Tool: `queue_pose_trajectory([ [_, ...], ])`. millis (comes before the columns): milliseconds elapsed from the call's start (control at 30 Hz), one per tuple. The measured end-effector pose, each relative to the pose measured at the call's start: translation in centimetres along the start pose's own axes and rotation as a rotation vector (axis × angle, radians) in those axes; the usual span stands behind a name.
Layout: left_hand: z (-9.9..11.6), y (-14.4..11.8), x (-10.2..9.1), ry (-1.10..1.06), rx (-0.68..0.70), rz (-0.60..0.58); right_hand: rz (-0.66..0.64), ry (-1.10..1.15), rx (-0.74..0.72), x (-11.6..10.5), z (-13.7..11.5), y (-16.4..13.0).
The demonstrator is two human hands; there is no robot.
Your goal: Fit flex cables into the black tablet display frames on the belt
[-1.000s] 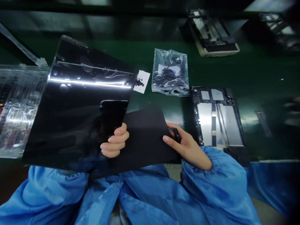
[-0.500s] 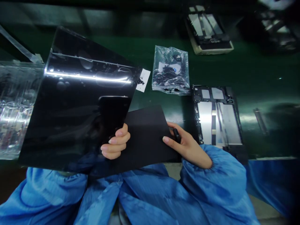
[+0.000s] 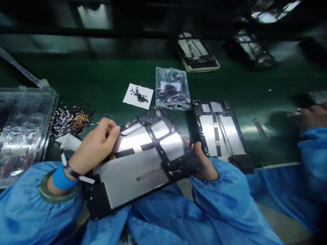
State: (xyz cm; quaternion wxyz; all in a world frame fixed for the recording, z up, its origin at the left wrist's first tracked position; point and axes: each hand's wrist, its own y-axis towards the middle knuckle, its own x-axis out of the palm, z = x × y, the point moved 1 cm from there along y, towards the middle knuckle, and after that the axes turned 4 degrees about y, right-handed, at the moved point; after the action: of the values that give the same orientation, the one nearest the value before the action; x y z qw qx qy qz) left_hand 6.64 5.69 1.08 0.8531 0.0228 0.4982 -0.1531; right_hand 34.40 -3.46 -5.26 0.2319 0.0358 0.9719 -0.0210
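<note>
Left grip, knuckles up, pinches the device by its far edge, right grip clasping its right end.

Dim overall, top nearly black. Light seems overhead: white glare on tablet metal, streaky shine on plastic tray, soft sheen on table. Tablet's right end blurry; other person's hand dark, smeared. Edges stretched.

The flat, black-framed device assembly, silver plates exposed and facing upward, is hand-held diagonally at lower centre.
</note>
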Motion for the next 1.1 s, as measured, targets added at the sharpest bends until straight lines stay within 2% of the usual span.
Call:
queue_pose_trajectory([
  [100, 0.3, -0.8, 0.7, 0.083, 0.048, -0.14, -0.255, 0.223, 0.056, 0.1, -1.2, -0.6],
  [133, 0.4, -1.0, 0.8, 0.072, 0.086, -0.143, -0.316, 0.301, 0.092, -0.1, -1.9, -0.9],
  [167, 0.3, -1.1, 0.6, 0.043, 0.122, -0.099, -0.332, 0.365, 0.124, -0.5, -2.6, -1.1],
  [200, 0.2, -1.4, 0.3, 0.01, 0.15, -0.017, -0.301, 0.408, 0.147, -1.0, -3.4, -1.1],
  [267, -0.5, -1.8, -1.1, -0.007, 0.165, 0.241, -0.185, 0.464, 0.164, -2.4, -5.2, -0.3],
  [333, -1.7, -2.3, -2.5, 0.052, 0.115, 0.508, -0.071, 0.502, 0.163, -3.8, -7.0, 1.8],
  [367, -2.5, -2.5, -3.0, 0.087, 0.098, 0.585, -0.024, 0.524, 0.149, -4.4, -7.8, 3.3],
  [433, -4.5, -2.6, -3.2, 0.128, 0.1, 0.607, 0.078, 0.577, 0.074, -4.9, -9.3, 6.9],
  [500, -6.5, -2.6, -2.5, 0.138, 0.133, 0.524, 0.159, 0.616, -0.003, -4.5, -10.5, 10.8],
  [567, -8.1, -2.8, -1.2, 0.173, 0.15, 0.466, 0.188, 0.628, -0.02, -3.2, -11.3, 14.3],
  [667, -8.9, -3.4, 0.8, 0.23, 0.196, 0.49, 0.189, 0.582, 0.099, -0.1, -11.9, 18.9],
  [733, -8.2, -3.7, 1.8, 0.25, 0.241, 0.522, 0.17, 0.561, 0.173, 2.5, -12.1, 21.8],
  [867, -6.1, -3.3, 3.0, 0.247, 0.35, 0.51, 0.093, 0.522, 0.267, 9.1, -13.3, 27.7],
  [967, -5.3, -2.6, 3.5, 0.208, 0.431, 0.505, 0.027, 0.429, 0.281, 13.7, -15.1, 31.3],
  [1033, -5.4, -2.2, 3.9, 0.194, 0.467, 0.495, 0.022, 0.411, 0.258, 15.1, -16.2, 33.1],
  [1100, -5.7, -2.1, 4.2, 0.185, 0.48, 0.481, 0.057, 0.41, 0.183, 14.3, -16.7, 34.1],
])
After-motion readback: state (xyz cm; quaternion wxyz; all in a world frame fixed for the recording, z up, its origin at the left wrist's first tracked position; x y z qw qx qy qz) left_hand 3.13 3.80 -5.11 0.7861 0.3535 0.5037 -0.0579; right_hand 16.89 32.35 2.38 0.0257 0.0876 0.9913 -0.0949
